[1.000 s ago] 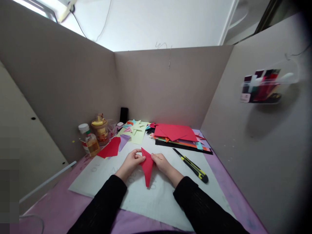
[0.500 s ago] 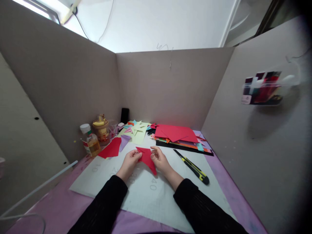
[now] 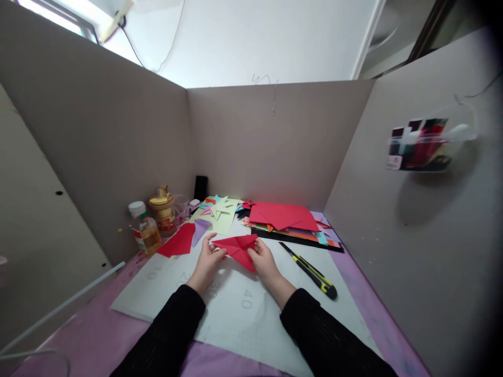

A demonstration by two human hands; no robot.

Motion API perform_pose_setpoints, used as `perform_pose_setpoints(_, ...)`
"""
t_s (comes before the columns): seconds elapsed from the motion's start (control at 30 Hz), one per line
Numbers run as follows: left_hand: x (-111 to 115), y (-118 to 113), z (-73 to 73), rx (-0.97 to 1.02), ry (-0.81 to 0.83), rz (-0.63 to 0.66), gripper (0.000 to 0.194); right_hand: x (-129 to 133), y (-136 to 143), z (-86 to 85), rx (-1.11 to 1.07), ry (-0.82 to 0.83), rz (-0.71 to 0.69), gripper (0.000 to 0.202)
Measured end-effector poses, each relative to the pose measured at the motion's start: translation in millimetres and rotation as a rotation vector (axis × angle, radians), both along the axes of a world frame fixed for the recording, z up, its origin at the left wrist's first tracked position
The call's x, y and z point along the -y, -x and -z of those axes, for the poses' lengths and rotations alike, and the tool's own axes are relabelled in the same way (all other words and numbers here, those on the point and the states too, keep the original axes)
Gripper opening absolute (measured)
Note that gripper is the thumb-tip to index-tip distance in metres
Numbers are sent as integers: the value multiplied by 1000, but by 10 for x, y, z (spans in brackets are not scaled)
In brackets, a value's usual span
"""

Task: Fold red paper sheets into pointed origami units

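Observation:
A folded red paper [image 3: 238, 248] with crease lines is held between both hands above the white mat [image 3: 220, 319]. My left hand [image 3: 209, 261] pinches its left side between thumb and fingers. On the right side, my right hand [image 3: 262, 260] grips the paper near its upper corner, thumb on the near face. One point of the paper hangs down between the hands. A black and yellow cutter [image 3: 312, 272] lies on the mat to the right of my right hand.
Red sheets [image 3: 283, 215] top a paper pile at the back right. Folded paper stars [image 3: 222, 207] lie at the back. Red [image 3: 178, 241] and purple [image 3: 200, 229] pieces lie left, near a bottle [image 3: 147, 233] and cup [image 3: 164, 212]. Grey panels [image 3: 275, 146] enclose the table.
The red paper has been turned and spread wider, now showing a broad face with creases. My right hand has closed on its right side; my left hand has shifted slightly.

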State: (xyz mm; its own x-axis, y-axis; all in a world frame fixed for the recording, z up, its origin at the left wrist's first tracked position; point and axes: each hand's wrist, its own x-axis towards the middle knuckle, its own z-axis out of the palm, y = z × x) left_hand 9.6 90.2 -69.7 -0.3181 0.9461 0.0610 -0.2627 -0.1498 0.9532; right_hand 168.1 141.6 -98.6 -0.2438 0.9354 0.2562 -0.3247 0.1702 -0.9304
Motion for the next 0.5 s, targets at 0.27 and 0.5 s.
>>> perform_pose_setpoints(0.27, 29, -5, -9, -245, -57, 74, 64, -26, -59, -16, -52, 113, 40, 35)
perform_pose_setpoints(0.5, -2, -9, 29, -309, -5, 43, 41, -17, -65, -14, -65, 204, -41, 39)
